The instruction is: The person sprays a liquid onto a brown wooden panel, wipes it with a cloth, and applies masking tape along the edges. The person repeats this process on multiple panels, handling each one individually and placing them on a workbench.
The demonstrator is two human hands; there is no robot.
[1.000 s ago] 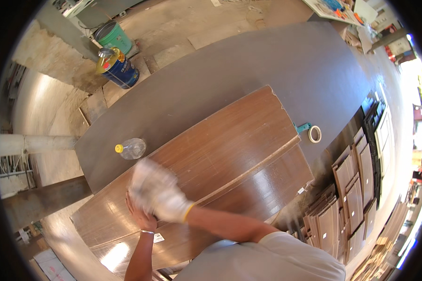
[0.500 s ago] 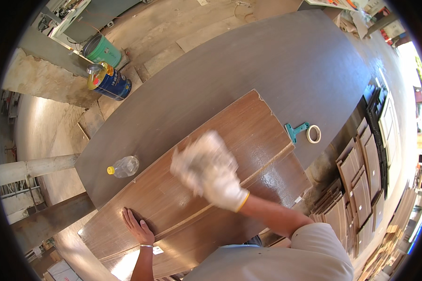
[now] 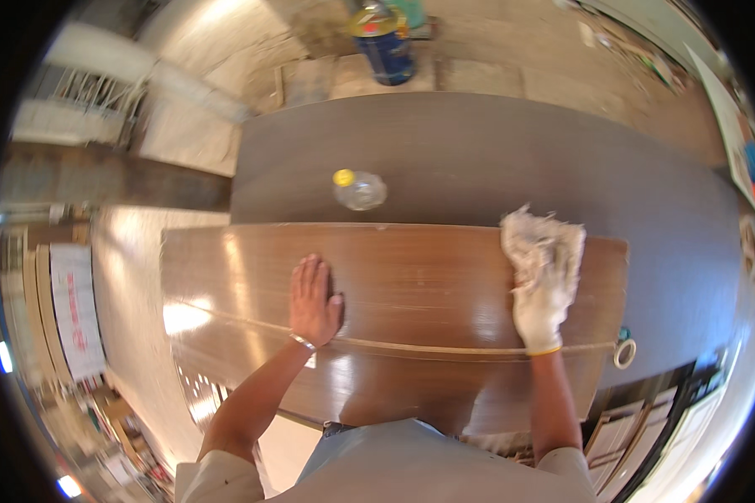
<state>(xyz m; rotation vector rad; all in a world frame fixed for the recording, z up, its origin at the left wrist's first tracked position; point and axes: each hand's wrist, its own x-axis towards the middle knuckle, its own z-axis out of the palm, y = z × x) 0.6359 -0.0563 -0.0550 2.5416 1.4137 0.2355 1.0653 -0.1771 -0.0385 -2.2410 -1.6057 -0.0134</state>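
A glossy brown wood-grain board (image 3: 419,281) lies in front of me, with a similar strip of board (image 3: 436,381) on its near side and a pale edge line between them. My left hand (image 3: 315,300), bare with a bracelet at the wrist, rests flat on the far board, fingers extended. On that board's right part, my right hand (image 3: 541,314) in a white glove presses a frayed whitish rag (image 3: 526,239) against the surface; its fingers are partly lost in the cloth. A clear plastic bottle with a yellow cap (image 3: 362,191) lies beyond the board's far edge.
Under the boards is a large dark grey-brown panel (image 3: 478,138). A tape roll (image 3: 624,354) sits off the board's right end, beside a partly hidden teal tool (image 3: 623,334). A blue bucket (image 3: 386,57) stands beyond the panel. Several door-like panels (image 3: 617,427) lean at lower right.
My view has turned, so the boards now run level across it. The gloved right hand has carried the rag to the board's right part. My left hand stays flat on the board.
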